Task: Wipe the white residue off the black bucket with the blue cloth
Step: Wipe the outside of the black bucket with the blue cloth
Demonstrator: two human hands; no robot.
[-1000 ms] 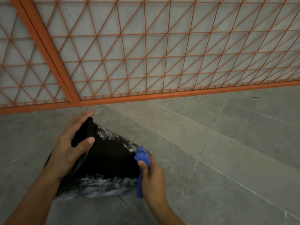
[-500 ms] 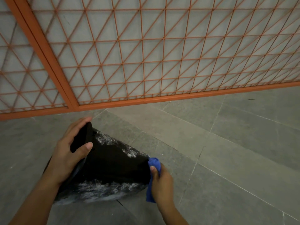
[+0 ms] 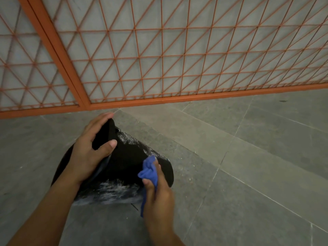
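A black bucket (image 3: 127, 162) lies on its side on the grey floor, its base pointing right. White residue (image 3: 113, 192) streaks its lower side, and a thinner band runs along its upper edge. My left hand (image 3: 90, 153) grips the bucket's rim, fingers over the top and thumb on the outer wall. My right hand (image 3: 158, 192) holds a bunched blue cloth (image 3: 149, 172) and presses it against the bucket's side near the base.
An orange metal lattice fence (image 3: 159, 100) runs along the back, its bottom rail just beyond the bucket. Grey stone floor tiles (image 3: 248, 174) stretch to the right and front.
My right hand with the cloth went right toward the bucket's base, then came back onto the bucket's side. The left hand kept its grip on the rim.
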